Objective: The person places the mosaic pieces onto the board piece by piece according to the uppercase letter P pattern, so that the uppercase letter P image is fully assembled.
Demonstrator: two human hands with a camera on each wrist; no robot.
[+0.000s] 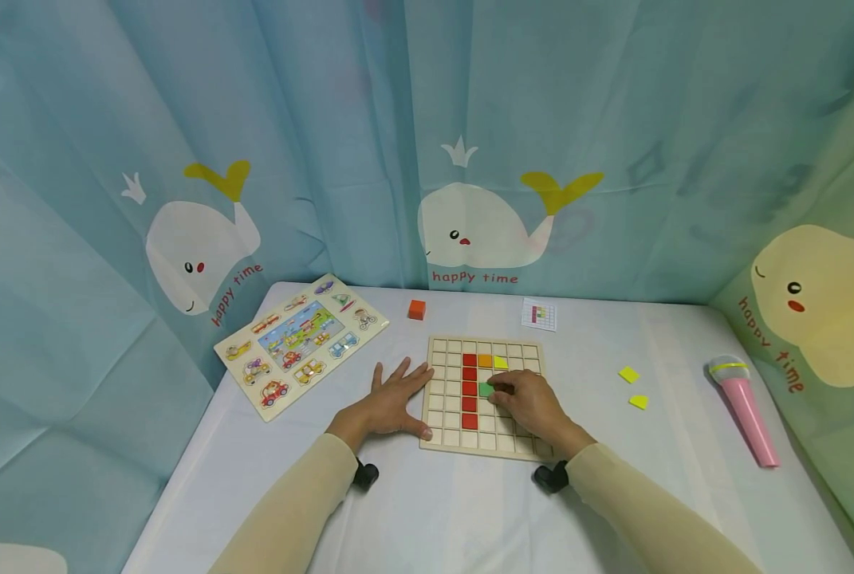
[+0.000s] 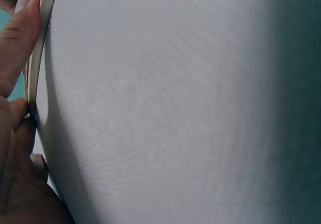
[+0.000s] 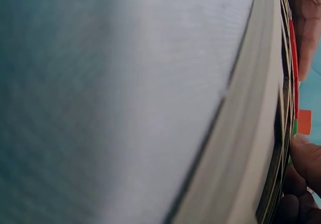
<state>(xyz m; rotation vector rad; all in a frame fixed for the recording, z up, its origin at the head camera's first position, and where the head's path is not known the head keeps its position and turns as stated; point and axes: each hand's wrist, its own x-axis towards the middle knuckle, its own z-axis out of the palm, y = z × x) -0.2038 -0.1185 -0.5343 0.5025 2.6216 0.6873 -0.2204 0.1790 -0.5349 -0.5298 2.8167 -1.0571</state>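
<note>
A wooden grid board lies on the white table. A column of several red tiles fills part of it, with an orange tile and a yellow tile beside the top one. My right hand pinches a green tile between thumb and index finger, at a cell right of the red column. In the right wrist view the thumb meets the green tile's edge. Fingers spread, my left hand rests against the board's left edge; its thumb touches that edge in the left wrist view.
Behind the board are an orange-red cube and a small pattern card. A vehicle picture puzzle lies at the left. To the right are two loose yellow pieces and a pink toy microphone. Whale-print curtains surround the table.
</note>
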